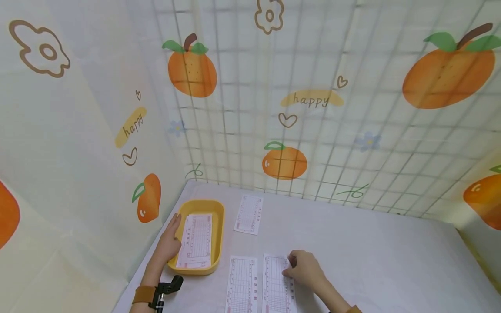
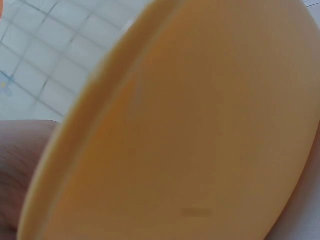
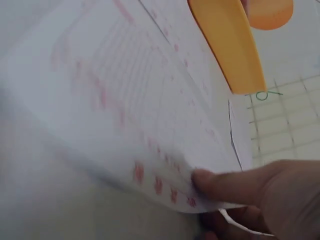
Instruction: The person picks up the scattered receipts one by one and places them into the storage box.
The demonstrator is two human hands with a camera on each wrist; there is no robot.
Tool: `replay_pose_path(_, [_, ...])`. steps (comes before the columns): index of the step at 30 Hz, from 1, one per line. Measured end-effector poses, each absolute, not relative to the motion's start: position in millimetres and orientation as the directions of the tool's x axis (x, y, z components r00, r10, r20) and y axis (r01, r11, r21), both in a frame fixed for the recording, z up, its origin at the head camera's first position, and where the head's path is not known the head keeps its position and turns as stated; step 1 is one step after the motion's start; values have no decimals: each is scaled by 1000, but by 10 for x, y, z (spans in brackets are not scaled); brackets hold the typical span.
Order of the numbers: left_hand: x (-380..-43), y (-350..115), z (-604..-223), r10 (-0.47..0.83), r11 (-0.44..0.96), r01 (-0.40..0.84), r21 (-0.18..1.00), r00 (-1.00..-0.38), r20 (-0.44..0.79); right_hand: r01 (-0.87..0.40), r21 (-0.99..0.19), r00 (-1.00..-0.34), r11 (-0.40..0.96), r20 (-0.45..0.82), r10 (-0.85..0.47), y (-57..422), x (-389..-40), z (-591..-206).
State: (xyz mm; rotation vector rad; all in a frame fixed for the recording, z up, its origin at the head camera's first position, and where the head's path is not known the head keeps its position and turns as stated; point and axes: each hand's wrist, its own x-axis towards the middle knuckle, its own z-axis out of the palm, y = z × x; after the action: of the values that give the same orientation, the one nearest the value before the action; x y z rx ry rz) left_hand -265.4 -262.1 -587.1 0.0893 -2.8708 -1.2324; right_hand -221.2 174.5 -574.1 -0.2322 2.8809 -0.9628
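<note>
Left hand (image 1: 169,241): fingers straight, at tray (image 1: 218,241) rim
Right hand (image 1: 304,268): fingers pinch slip (image 1: 275,278) edge
Tray: holds other slips (image 1: 198,239)

Looks like a small makeshift booth, closed in by white cloth (image 1: 86,126) printed with oranges (image 1: 192,71) and "happy". Shows a wire grid (image 1: 242,139) through the back. Includes a pale table (image 1: 364,243) bearing printed slips (image 1: 248,215) and a yellow tray (image 1: 222,234). Cannot tell whether set within a home, office or workshop.
</note>
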Motion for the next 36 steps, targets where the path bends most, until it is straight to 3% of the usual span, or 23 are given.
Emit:
replay_pose_path(9, [-2651, -2641, -5909, -59, 697, -45, 716, -998, -6, -56, -703, -991, 709, -46, -125, 1794, -2303, -5645])
replay_pose_path(20, [-2674, -2622, -5898, -65, 698, -46, 715, -998, -1, -5, -747, -995, 665, -61, -77, 1832, -2587, -5118])
replay_pose_path(29, [-2679, -2635, -5918, -81, 688, -65, 722, -997, -13, -39, -768, -993, 639, -41, -110, 1323, -2843, -4829])
replay_pose_path(36, [-2681, -2637, -5922, -77, 679, -68, 731, -997, -21, -162, -779, -976, 605, 35, -216, 706, -3016, -4741])
